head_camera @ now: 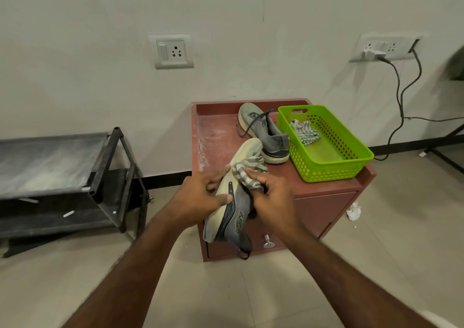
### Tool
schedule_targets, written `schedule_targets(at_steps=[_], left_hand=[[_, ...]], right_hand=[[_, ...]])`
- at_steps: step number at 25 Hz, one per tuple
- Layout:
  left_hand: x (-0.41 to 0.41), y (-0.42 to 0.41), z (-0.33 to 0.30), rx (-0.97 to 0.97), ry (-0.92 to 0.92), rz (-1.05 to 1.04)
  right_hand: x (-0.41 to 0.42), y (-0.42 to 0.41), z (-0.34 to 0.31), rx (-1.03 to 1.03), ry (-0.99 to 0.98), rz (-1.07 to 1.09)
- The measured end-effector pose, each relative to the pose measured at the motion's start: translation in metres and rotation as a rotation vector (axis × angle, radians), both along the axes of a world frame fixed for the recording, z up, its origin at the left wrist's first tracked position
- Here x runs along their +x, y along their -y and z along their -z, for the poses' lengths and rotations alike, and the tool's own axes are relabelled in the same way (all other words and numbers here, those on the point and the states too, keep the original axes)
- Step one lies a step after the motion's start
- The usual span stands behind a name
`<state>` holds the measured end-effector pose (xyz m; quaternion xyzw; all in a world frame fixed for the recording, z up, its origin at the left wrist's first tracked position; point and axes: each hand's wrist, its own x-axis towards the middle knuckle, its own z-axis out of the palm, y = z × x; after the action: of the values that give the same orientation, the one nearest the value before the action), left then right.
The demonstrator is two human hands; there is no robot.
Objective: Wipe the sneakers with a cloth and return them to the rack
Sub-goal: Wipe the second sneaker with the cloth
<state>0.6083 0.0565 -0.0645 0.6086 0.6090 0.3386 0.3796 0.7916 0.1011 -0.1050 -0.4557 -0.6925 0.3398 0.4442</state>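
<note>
1. The grey knit sneaker with the cream sole (232, 202) is held in the air over the front edge of the red-brown cabinet worktop (216, 136), sole turned left.
2. It looks light, with a soft upper; the firm sole rim seems the surest place to grip.
3. The left hand (200, 197) has its fingers curled closed around the sole.
4. The right hand (271, 197) pinches a striped grey-white cloth (247, 174) against the upper.

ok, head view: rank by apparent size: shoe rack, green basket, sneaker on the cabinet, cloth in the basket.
1. shoe rack, though cropped at the left edge
2. green basket
3. sneaker on the cabinet
4. cloth in the basket
</note>
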Motion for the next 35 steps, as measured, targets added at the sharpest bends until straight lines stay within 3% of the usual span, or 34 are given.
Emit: schedule_targets(at_steps=[7,11,14,16,18,21,23,27,33,35], left_hand=[[-0.001,0.01,0.002,0.063,-0.041,-0.069],[0.004,0.006,0.0,0.037,-0.116,-0.056],[0.001,-0.001,0.004,0.046,-0.129,-0.078],[0.0,0.0,0.006,0.013,-0.029,-0.046],[-0.002,0.001,0.007,-0.034,0.043,-0.004],[-0.004,0.0,0.008,-0.064,-0.008,0.036],[-0.006,0.0,0.006,-0.056,-0.014,0.04],[-0.003,-0.002,0.006,-0.044,0.061,0.013],[0.0,-0.001,0.004,-0.044,0.023,0.03],[0.002,-0.001,0.0,-0.002,-0.053,0.033]], right_hand=[[0.0,0.013,-0.006,0.081,0.077,-0.053],[-0.001,0.015,-0.017,0.33,0.064,-0.032],[-0.004,0.02,-0.002,0.49,0.232,-0.184],[0.002,0.005,0.002,0.446,0.247,-0.165],[0.011,-0.012,-0.008,0.253,0.174,0.027],[0.031,-0.027,-0.018,0.072,0.153,0.282],[0.033,-0.022,-0.019,0.072,0.118,0.269],[0.014,0.003,-0.005,0.178,0.153,-0.007],[0.028,-0.013,0.0,0.037,0.377,0.134],[0.03,-0.015,-0.007,0.029,0.321,0.156]])
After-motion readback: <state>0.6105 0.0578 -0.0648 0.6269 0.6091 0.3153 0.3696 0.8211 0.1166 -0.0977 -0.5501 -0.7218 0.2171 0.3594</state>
